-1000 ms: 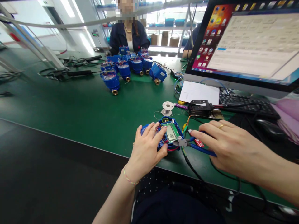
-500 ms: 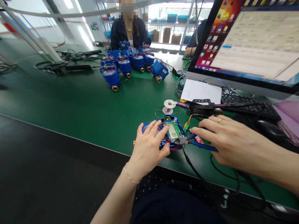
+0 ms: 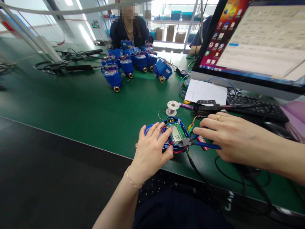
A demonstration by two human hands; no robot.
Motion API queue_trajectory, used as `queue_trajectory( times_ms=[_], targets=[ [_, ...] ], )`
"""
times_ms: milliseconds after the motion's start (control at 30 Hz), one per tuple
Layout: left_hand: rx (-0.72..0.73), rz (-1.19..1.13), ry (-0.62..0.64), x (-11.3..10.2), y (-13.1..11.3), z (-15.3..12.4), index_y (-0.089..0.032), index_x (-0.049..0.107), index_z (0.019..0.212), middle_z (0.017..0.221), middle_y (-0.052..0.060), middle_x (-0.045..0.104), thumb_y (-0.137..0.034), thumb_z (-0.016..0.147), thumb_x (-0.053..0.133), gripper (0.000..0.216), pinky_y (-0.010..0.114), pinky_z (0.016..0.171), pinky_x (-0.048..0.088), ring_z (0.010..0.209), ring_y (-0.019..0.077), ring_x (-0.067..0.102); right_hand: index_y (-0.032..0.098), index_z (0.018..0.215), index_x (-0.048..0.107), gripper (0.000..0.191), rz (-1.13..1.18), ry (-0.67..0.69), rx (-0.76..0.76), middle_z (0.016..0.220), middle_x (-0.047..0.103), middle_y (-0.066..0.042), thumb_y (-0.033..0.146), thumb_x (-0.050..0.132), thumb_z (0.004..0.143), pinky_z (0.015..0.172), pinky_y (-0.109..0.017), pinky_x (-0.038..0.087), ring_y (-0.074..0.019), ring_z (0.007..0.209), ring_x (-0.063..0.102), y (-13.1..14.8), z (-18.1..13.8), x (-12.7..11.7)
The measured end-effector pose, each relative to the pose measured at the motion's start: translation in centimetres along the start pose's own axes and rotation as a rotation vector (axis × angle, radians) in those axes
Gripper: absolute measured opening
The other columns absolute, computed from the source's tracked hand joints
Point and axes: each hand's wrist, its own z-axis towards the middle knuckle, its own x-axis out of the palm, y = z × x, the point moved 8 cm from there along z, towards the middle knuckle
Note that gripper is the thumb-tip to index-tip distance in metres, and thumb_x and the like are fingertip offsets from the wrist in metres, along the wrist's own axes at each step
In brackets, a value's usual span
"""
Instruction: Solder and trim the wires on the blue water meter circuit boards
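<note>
A blue water meter lies on the table with its top off, showing a green circuit board and a small lit display. My left hand is spread over its left part, thumb at the near side and fingers across the top, holding it steady. In my right hand are blue-handled pliers, their jaws at the near right corner of the board among thin wires. Beside the meter, coloured clip leads connect to a cable. A small red-and-white item lies partly under the pliers.
Behind the meter stands a solder wire spool, next to a soldering iron on a black holder. A monitor, keyboard and paper are at right. Several blue meters stand farther back, before a seated person.
My right hand has shifted slightly up and the plier handles have moved a little with it. My left hand and the meter stay in place.
</note>
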Motion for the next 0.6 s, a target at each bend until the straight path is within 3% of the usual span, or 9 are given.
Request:
queue_trajectory(
  times_ms=[267, 433, 600],
  targets=[
    [-0.016, 0.018, 0.020, 0.05, 0.25, 0.17, -0.026, 0.041, 0.126, 0.135, 0.006, 0.040, -0.031, 0.084, 0.044, 0.043, 0.052, 0.105, 0.022, 0.126, 0.0219, 0.033, 0.014, 0.087, 0.062, 0.031, -0.037, -0.040, -0.075, 0.072, 0.057, -0.006, 0.004, 0.047, 0.061, 0.060, -0.029, 0.044, -0.0189, 0.069, 0.054, -0.40, -0.09, 0.63],
    [-0.018, 0.032, 0.028, 0.25, 0.42, 0.60, -0.026, 0.041, 0.126, 0.134, 0.007, 0.042, -0.031, 0.084, 0.043, 0.042, 0.051, 0.104, 0.024, 0.125, 0.0213, 0.034, 0.013, 0.086, 0.061, 0.027, -0.131, -0.135, -0.096, 0.073, 0.057, -0.008, 0.005, 0.041, 0.069, 0.057, -0.028, 0.042, -0.0190, 0.067, 0.053, -0.09, -0.58, 0.24],
    [-0.014, 0.025, 0.014, 0.14, 0.45, 0.73, -0.026, 0.042, 0.125, 0.134, 0.007, 0.042, -0.031, 0.084, 0.045, 0.042, 0.053, 0.104, 0.024, 0.124, 0.0226, 0.036, 0.015, 0.092, 0.061, 0.034, -0.049, -0.095, -0.009, 0.081, 0.057, -0.008, 0.005, 0.044, 0.064, 0.065, -0.030, 0.043, -0.0182, 0.071, 0.053, -0.69, -0.63, 0.47]
  ],
)
